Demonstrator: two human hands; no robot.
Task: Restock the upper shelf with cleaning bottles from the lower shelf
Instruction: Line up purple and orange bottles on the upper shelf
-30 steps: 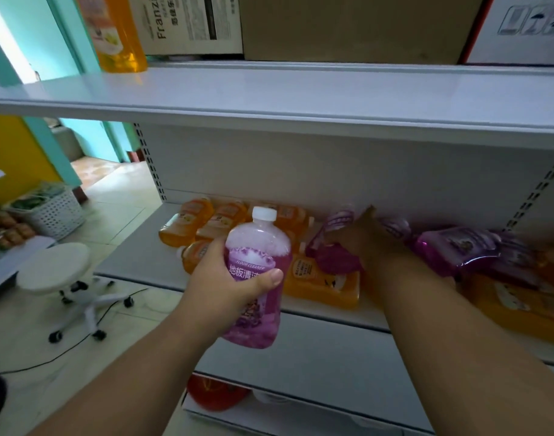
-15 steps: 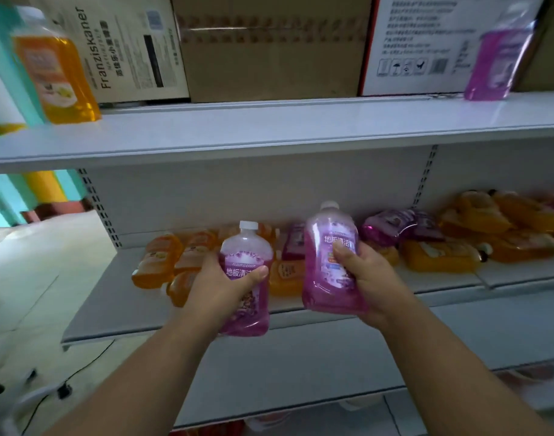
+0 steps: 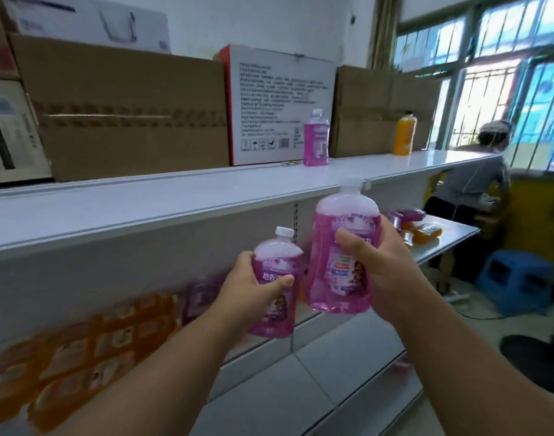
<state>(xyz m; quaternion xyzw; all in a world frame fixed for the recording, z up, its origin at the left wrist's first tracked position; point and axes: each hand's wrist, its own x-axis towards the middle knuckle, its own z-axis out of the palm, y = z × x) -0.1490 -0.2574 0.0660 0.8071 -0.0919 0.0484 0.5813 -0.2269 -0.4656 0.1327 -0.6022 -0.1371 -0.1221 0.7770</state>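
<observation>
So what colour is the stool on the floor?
Blue stool, seen in the head view.

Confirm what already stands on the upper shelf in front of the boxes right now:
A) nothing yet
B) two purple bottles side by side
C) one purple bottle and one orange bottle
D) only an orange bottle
C: a purple bottle stands upright before the white box, and an orange bottle stands farther right on the upper shelf, apart from it; the two other purple bottles are in the left hand and right hand.
</observation>
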